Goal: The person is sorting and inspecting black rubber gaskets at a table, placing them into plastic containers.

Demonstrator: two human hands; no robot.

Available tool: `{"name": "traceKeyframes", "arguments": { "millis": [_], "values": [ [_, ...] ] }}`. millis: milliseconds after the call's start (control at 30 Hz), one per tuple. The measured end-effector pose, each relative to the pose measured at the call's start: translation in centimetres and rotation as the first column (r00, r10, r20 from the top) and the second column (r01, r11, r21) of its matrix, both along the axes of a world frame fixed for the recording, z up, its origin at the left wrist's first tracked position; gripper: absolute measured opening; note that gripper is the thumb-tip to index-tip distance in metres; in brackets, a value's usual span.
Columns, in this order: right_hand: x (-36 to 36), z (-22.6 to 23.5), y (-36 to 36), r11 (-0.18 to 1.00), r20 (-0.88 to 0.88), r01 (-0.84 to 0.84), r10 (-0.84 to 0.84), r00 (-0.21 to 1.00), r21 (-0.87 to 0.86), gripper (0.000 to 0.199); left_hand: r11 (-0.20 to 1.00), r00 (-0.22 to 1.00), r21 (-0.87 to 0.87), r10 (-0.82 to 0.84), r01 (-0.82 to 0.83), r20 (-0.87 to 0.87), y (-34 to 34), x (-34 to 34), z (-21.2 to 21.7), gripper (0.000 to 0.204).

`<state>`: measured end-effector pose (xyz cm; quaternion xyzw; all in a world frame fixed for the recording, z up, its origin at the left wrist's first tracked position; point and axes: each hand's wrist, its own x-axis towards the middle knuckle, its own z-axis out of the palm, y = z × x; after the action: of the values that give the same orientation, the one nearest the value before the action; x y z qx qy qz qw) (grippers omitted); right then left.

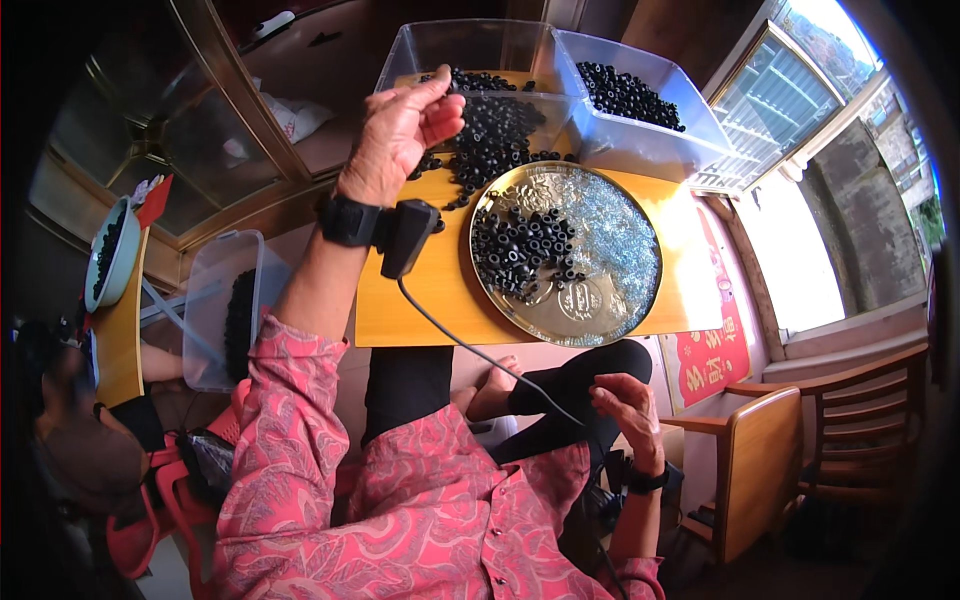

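My left hand (408, 125) is raised at the front of a clear plastic bin (470, 42), fingers curled in toward the thumb; whatever they hold is hidden. Loose black rings (490, 130) lie about that bin and spill onto the yellow table (420, 300). A round golden tray (545, 318) carries a heap of black rings (522, 245) on its left and many small shiny clear pieces (612, 225) on its right. Over my lap, right of my knee, my right hand (628, 408) is bent with fingertips close together. Anything between them is too small to make out.
A second clear bin (650, 150) with black rings (625, 95) stands at the back right. A cable (470, 345) hangs from the device on my left wrist. Wooden chairs (770, 470) are at right. Another person (90, 440) sits at left near a bowl (118, 255).
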<state>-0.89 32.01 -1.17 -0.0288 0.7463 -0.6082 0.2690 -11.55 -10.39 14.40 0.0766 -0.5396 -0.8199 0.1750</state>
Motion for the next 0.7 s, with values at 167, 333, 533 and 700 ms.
{"name": "traceKeyframes", "arguments": {
  "millis": [167, 333, 533, 700],
  "values": [
    [0.3, 0.2, -0.1, 1.0, -0.042, 0.006, -0.006, 0.999, 0.012, 0.03, 0.997, 0.992, -0.042, 0.061, -0.066, -0.113, -2.2, -2.0, -1.3, 0.025],
    [0.3, 1.0, -0.2, 0.997, -0.054, -0.007, 0.011, 0.998, 0.075, 0.026, 0.982, 0.994, -0.18, -0.04, 0.057, 0.098, 4.6, 3.4, -5.1, 0.021],
    [-0.1, 1.2, -0.2, 0.982, -0.353, 0.016, 0.051, 0.934, 0.186, 0.021, 0.666, 0.997, -0.742, -0.04, 0.073, 0.062, 10.9, 7.0, -11.4, 0.01],
    [-0.3, 2.9, -0.8, 0.959, -0.396, -0.035, 0.15, 0.906, 0.282, 0.021, 0.451, 0.997, -0.889, -0.046, 0.081, 0.067, 13.1, 6.6, -12.0, 0.01]
  ]
}}
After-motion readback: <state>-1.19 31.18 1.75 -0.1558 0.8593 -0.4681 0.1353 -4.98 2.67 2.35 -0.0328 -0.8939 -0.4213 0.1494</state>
